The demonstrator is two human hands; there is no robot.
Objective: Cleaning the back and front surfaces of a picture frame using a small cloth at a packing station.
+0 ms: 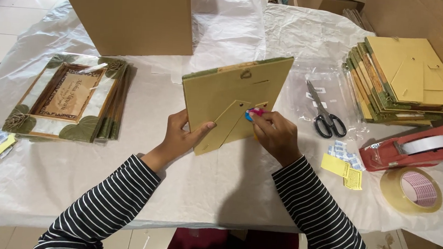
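My left hand [181,135] grips the lower left edge of a picture frame [223,91], held tilted with its tan cardboard back and folding stand facing me. My right hand [276,135] presses a small tool with a pink and blue handle [254,112] against the frame's back, near the stand. Both arms wear black and white striped sleeves.
A stack of leaf-trimmed frames [66,99] lies at left, another stack back-side up [406,82] at right. Scissors [324,113], a red tape dispenser [420,147], a tape roll [412,190], yellow slips [341,170] and small packets sit at right. A cardboard box [131,14] stands behind.
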